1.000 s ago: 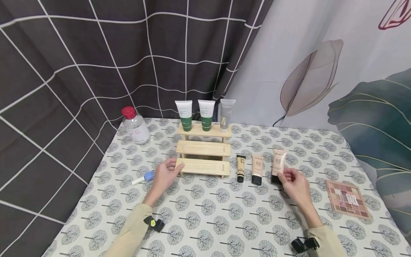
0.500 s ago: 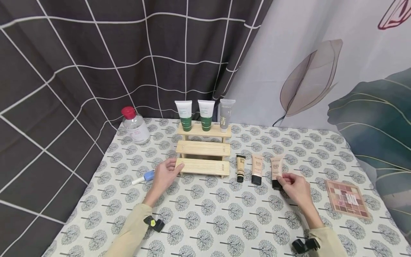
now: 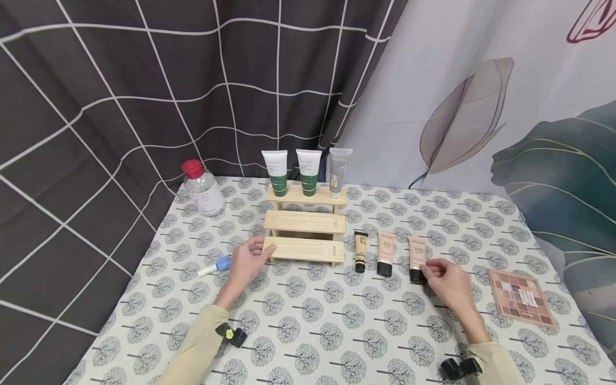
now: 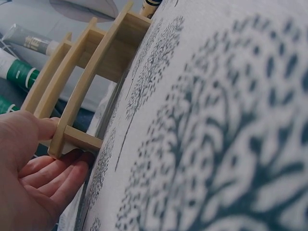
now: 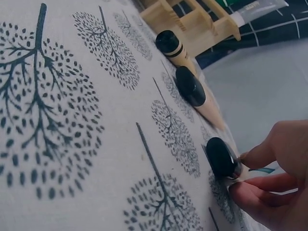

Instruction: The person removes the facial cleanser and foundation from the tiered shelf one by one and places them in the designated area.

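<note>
Pinching the outermost BB tube [image 3: 417, 252] near its black cap, the right hand [image 3: 449, 280] has thumb and fingers drawn together on it, right of the middle of the table [image 3: 332, 315]. A second ago the tube's far end pointed more toward the table's far right corner; it has since come nearer and squared up, so the tube now runs roughly parallel to the middle BB tube [image 3: 385, 248] and the small black-capped tube [image 3: 360, 251]. That reads as straightening the row rather than carrying anything to the wooden stand [image 3: 300, 249]. Whether its whole length rests on the table is hard to tell. The left hand [image 3: 246, 262], partly closed, holds the left end of the stand's lowest step, thumb on top and fingers beneath; it has not shifted, which probably keeps the stand steady. Toward the table's far edge, the grey tube [image 3: 338, 174] stands unchanged on the top step.
</note>
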A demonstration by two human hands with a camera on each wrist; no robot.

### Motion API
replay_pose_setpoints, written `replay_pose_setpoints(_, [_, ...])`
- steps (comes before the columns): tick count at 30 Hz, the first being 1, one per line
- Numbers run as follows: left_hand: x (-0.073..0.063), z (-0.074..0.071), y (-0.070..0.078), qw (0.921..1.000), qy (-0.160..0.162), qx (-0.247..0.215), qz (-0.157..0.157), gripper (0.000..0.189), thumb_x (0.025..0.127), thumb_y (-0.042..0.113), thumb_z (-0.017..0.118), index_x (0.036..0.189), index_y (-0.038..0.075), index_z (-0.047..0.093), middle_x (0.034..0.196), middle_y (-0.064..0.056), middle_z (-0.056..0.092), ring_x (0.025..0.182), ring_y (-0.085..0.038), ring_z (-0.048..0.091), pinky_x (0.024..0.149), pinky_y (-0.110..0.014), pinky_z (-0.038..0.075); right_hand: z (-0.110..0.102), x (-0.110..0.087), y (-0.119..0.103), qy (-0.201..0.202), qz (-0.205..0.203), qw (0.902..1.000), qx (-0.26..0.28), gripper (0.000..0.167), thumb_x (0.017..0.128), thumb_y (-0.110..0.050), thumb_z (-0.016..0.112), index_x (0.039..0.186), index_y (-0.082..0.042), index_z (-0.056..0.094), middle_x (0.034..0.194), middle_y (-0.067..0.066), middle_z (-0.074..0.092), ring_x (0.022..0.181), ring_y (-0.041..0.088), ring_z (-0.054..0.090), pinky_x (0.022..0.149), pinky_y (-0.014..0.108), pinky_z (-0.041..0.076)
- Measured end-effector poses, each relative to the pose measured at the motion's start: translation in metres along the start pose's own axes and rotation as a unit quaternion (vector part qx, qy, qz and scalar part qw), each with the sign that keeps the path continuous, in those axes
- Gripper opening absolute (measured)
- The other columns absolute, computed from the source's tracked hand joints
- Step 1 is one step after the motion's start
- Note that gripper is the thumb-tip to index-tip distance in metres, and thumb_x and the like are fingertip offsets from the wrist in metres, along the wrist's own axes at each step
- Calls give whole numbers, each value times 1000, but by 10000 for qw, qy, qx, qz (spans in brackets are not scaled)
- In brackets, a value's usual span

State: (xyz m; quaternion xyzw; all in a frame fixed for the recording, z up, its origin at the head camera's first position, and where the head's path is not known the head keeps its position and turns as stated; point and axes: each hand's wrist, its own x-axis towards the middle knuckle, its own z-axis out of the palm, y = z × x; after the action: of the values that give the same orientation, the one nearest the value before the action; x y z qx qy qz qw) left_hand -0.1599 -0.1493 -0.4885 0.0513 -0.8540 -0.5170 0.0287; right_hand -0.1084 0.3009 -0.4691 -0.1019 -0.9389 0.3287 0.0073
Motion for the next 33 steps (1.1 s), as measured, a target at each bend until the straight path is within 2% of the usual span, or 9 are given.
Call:
replay_pose_setpoints(6, [0, -1, 0, 10000, -49, -52, -30, 42, 90, 24, 78, 123, 0, 66, 111, -20, 74, 98, -31, 73, 84, -35, 64, -5, 4, -7, 432, -314, 9986, 5, 31, 94, -18, 70, 114, 6, 67, 93, 18, 73, 75, 17, 65, 64, 16, 48])
replay_pose_setpoints(13, [0, 0, 0, 9999, -60, -92, -41, 42, 90, 24, 78, 123, 1, 66, 112, -20, 74, 99, -30, 73, 84, -34, 64, -10, 19, -32, 629, -783, 9938, 467, 31, 96, -15, 68, 119, 6, 65, 107, 26, 72, 93, 33, 69, 69, 2, 47])
replay_pose_setpoints(18, [1, 0, -1, 10000, -34, -81, 3, 42, 90, 23, 78, 123, 0, 66, 112, -21, 74, 98, -31, 73, 84, -34, 64, -10, 34, -58, 637, -1029, 9889, 862, 33, 97, -16, 67, 124, 4, 64, 114, 24, 72, 97, 23, 67, 76, -3, 46])
replay_pose_setpoints(21, [1, 0, -1, 10000, -18, -66, -12, 41, 90, 24, 78, 122, 1, 67, 111, -20, 74, 98, -31, 74, 83, -33, 64, -8, 42, -75, 521, -1185, 9845, 1184, 37, 98, -18, 66, 129, 3, 61, 121, 22, 70, 103, 22, 66, 81, -2, 46])
replay_pose_setpoints(26, [2, 1, -2, 9999, -43, -66, -87, 41, 90, 23, 77, 123, 1, 67, 112, -19, 74, 98, -29, 73, 82, -30, 64, -2, 56, -99, 339, -1412, 9743, 1724, 41, 99, -18, 66, 133, 4, 57, 129, 24, 66, 114, 33, 65, 93, 4, 49])
replay_pose_setpoints(30, [1, 0, -1, 9999, -70, -64, -121, 43, 90, 24, 77, 124, 1, 66, 113, -19, 73, 98, -29, 73, 80, -29, 64, 6, 70, -119, 267, -1636, 9656, 2002, 43, 97, -14, 67, 134, 5, 56, 131, 25, 64, 118, 34, 65, 103, 20, 53])
replay_pose_setpoints(33, [1, 0, 0, 9999, -73, -60, -93, 43, 90, 24, 77, 124, 1, 66, 113, -20, 74, 98, -29, 73, 81, -29, 64, 14, 79, -132, 226, -1783, 9594, 2175, 43, 96, -12, 69, 133, 6, 57, 131, 24, 65, 118, 34, 65, 105, 32, 54])
